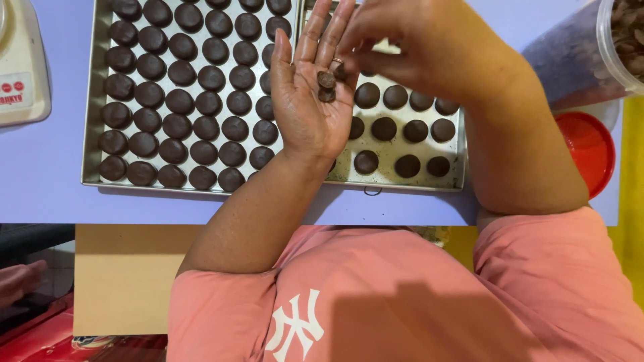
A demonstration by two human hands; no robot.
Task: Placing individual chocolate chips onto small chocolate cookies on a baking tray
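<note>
Your work surface is a lavender table (47, 181) filling the upper half of the frame, and on it lie two metal trays side by side. The left tray (90, 134), upper left of centre, is packed with rows of dark round chocolate cookies (178, 100); the right tray (460, 157), upper centre, carries fewer of them, spaced apart. At the upper right edge stands a clear container (620, 47) of dark pieces, with a red lid (589, 151) lying just below it. A cream appliance (20, 67) sits at the upper left edge. Your left hand (308, 107) is held palm up and spread flat over the seam between the trays, fingers extended toward the top of the frame. Two small chocolate chips (327, 85) rest on that palm near the finger bases. Your right hand (402, 43) hovers just above and right of them, its fingertips drawn together at the left fingers; whether it pinches a further piece cannot be told.
</note>
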